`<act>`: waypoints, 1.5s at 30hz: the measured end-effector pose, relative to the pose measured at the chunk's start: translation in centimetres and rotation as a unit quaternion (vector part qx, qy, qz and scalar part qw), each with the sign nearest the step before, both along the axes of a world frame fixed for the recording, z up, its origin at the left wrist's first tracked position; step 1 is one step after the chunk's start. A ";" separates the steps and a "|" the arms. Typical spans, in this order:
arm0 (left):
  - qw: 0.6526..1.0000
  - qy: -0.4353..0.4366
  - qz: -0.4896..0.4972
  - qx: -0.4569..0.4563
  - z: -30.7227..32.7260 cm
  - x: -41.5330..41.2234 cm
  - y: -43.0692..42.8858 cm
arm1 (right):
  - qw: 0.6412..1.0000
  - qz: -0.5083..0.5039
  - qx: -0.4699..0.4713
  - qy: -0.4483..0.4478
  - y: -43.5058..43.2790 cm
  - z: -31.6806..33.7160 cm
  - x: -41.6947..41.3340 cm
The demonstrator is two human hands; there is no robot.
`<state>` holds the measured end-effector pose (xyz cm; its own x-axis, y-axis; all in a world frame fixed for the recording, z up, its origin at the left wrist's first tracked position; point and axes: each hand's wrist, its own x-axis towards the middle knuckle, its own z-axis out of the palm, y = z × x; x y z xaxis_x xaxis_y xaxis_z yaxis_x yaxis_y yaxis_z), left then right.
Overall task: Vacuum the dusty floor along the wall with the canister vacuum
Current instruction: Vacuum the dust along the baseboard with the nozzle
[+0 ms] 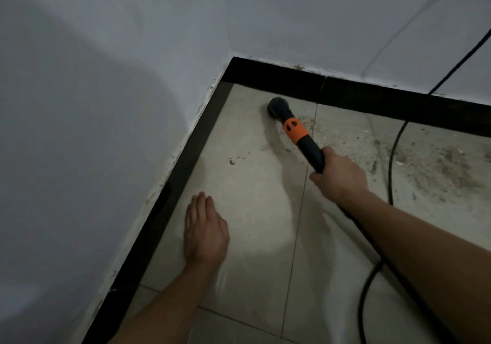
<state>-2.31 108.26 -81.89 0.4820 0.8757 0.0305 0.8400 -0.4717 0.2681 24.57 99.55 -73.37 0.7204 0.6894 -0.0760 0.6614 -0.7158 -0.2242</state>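
My right hand (pixel 341 174) grips the black vacuum wand (pixel 309 149), which has an orange collar (pixel 295 129). Its round black nozzle (pixel 277 107) touches the pale tiled floor (pixel 252 197) near the room's corner, just in front of the black skirting (pixel 372 91). Brown dust and crumbs (pixel 438 168) lie on the tiles to the right of the nozzle, along the far wall. My left hand (pixel 204 230) lies flat on the floor with straight fingers, close to the left skirting. The canister itself is out of view.
White walls (pixel 106 104) meet at the corner, edged by black skirting on the left (pixel 170 210). A black cord (pixel 393 157) hangs down the far wall and runs across the floor to the right of my arm. The vacuum hose (pixel 365 285) trails under my right forearm.
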 end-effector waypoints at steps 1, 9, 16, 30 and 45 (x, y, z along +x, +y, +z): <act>1.000 0.001 0.000 -0.001 0.0 0.0 0.0 | 1.000 -0.011 0.002 0.006 0.7 0.1 0.7; 1.000 -0.009 -0.001 0.000 0.2 0.0 0.2 | 0.992 -0.006 0.041 0.122 -0.8 -0.7 -2.7; 1.000 -0.006 -0.009 0.005 0.4 -0.1 -0.1 | 0.930 -0.181 0.192 0.254 -7.0 0.7 1.0; 1.000 0.014 -0.023 -0.002 0.2 -0.5 -0.6 | 0.835 -0.192 0.265 0.442 -8.2 0.6 0.9; 1.000 0.015 -0.022 -0.008 0.7 -0.6 -0.8 | 0.880 -0.209 0.166 0.393 -15.1 3.0 2.2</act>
